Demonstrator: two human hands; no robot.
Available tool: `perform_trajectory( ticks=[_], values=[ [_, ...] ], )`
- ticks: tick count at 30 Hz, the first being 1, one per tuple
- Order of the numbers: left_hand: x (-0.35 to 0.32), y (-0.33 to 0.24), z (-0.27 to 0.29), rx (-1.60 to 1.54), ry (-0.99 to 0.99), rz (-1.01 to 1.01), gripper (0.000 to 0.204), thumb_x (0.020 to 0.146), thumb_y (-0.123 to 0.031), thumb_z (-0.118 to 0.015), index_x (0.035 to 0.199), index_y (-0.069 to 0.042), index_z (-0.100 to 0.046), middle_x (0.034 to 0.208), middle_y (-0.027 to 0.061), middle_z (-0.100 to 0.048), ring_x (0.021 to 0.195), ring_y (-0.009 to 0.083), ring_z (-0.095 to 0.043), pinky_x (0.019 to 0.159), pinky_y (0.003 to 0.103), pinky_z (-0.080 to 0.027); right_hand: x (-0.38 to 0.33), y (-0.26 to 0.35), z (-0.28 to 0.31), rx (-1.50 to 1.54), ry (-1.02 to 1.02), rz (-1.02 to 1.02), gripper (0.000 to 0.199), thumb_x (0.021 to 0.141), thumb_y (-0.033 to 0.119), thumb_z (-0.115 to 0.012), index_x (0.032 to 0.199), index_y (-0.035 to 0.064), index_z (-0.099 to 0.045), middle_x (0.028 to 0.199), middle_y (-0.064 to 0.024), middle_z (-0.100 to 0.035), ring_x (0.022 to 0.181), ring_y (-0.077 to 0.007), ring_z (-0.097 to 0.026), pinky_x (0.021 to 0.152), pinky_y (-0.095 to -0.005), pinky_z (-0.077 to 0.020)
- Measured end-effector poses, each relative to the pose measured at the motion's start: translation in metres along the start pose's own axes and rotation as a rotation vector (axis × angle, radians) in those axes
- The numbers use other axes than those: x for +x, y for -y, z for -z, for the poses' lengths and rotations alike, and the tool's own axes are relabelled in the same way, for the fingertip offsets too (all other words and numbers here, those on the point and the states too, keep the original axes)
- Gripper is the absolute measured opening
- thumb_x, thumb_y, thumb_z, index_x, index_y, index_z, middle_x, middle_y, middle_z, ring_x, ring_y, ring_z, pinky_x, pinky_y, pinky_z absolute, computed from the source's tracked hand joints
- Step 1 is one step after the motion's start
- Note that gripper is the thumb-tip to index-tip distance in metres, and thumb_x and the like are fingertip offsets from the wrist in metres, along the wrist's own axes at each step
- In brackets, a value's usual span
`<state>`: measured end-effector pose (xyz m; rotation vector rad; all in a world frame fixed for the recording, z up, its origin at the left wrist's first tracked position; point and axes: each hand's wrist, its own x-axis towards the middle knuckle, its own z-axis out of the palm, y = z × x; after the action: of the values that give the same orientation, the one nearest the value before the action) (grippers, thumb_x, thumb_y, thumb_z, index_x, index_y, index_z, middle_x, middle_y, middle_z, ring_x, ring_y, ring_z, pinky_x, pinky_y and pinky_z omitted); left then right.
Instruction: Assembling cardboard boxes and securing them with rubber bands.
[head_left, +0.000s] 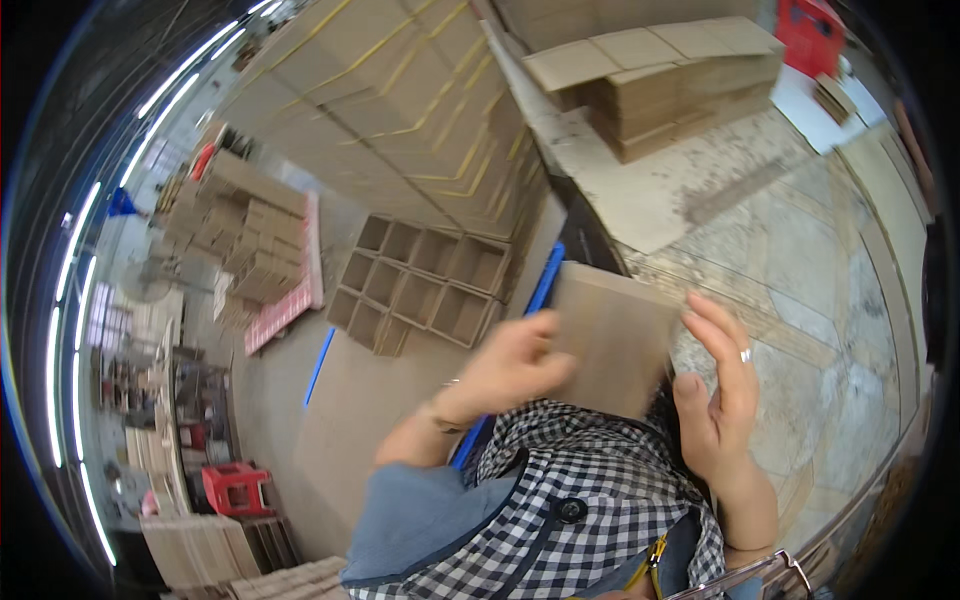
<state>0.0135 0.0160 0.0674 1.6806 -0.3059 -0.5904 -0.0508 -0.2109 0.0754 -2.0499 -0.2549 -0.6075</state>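
A small brown cardboard box (615, 335), slightly blurred, is tilted in front of my checked apron, between my two hands. My left hand (515, 370) is closed at the box's left side, its fingers curled and smeared by motion. On the other side, my right hand (722, 395) has its fingers and thumb spread, with the fingertips close to the box's right edge. Whether those fingertips touch the cardboard I cannot tell. A ring sits on one finger of that hand. What is inside the box is hidden.
A block of open-topped cardboard boxes (420, 280) stands on the floor to the left, beside a tall strapped cardboard stack (400, 110). Flat cardboard (690, 100) lies on the worn table (790, 300). A red stool (238, 490) and a loaded pink pallet (285, 315) stand farther left.
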Motion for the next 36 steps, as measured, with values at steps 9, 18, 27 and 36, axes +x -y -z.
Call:
perform_trajectory(
  ticks=[9,18,27,36],
  values=[
    [-0.103,0.166,0.185,0.847,-0.554,0.443,0.018,0.079,-0.011,-0.057,0.096,-0.004,-0.060,0.077,0.0176,-0.064,0.069,0.0315,-0.062,0.065,0.041,-0.048,-0.012,-0.070,-0.032,0.097,0.303,-0.249,0.012,0.086,0.007,-0.060,0.093,0.0000,-0.066,0.088,-0.0152,-0.067,0.083,-0.0284,-0.064,0.076,-0.0343,-0.0486],
    [-0.072,0.338,0.206,1.044,-0.755,0.612,0.024,0.081,-0.010,-0.055,0.104,-0.002,-0.057,0.092,0.0266,-0.065,0.091,0.0440,-0.063,0.077,0.051,-0.050,-0.102,-0.059,0.034,-0.085,0.255,-0.550,0.013,0.084,0.007,-0.061,0.093,0.0000,-0.068,0.083,-0.0151,-0.066,0.077,-0.0273,-0.063,0.072,-0.0334,-0.0483],
    [-0.074,0.304,0.197,0.877,-0.669,0.488,0.034,0.078,-0.002,-0.055,0.112,0.003,-0.060,0.097,0.0251,-0.066,0.094,0.0428,-0.063,0.080,0.046,-0.050,-0.176,-0.035,0.075,-0.107,-0.127,-0.783,0.013,0.086,0.008,-0.062,0.094,0.0000,-0.067,0.084,-0.0123,-0.068,0.078,-0.0224,-0.064,0.070,-0.0312,-0.0489],
    [0.078,0.046,0.105,1.293,-0.295,-0.126,0.028,0.089,-0.030,-0.059,0.085,-0.003,-0.066,0.078,0.0206,-0.064,0.075,0.0391,-0.062,0.065,0.045,-0.049,-0.268,-0.007,0.155,-0.839,-0.692,-0.782,0.022,0.090,0.013,-0.057,0.105,-0.0013,-0.063,0.106,-0.0175,-0.063,0.098,-0.0313,-0.060,0.088,-0.0364,-0.0454]
  ],
)
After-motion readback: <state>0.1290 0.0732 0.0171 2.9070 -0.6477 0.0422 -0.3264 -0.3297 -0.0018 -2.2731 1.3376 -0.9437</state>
